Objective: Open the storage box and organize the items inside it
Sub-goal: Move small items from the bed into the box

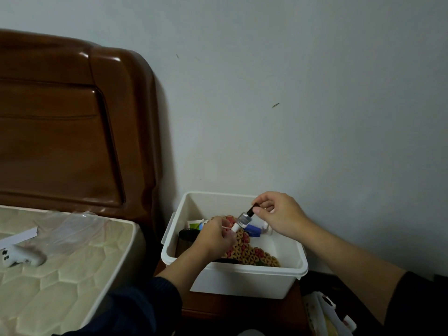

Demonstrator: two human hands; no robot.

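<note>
Storage box [242, 280] first: white plastic, lid off, sitting on a brown table [232, 309] against the wall, just right of the bed. Over on the far left, the mattress [60, 275] carries a white game controller [19, 257], a clear plastic bag [80, 226] and a strip of white card [19, 237]. Behind them stands the glossy wooden headboard [60, 117]. Now into the box: a dark cylinder [185, 241] at its left wall, a woven mat [244, 251] spread across the middle. The left hand [215, 236] has its grip pinched on a small white tube [234, 227] above the mat. Beside it, the right hand [278, 214] holds a small glass bottle [243, 219] by its dark cap, fingers clenched round it, bottle tilted. A blue item [252, 230] lies beneath. That bottle looks light but breakable and smooth; I'd take it round the glass body, since a cap could loosen. The mat should bend freely, so lift it by an edge.
</note>
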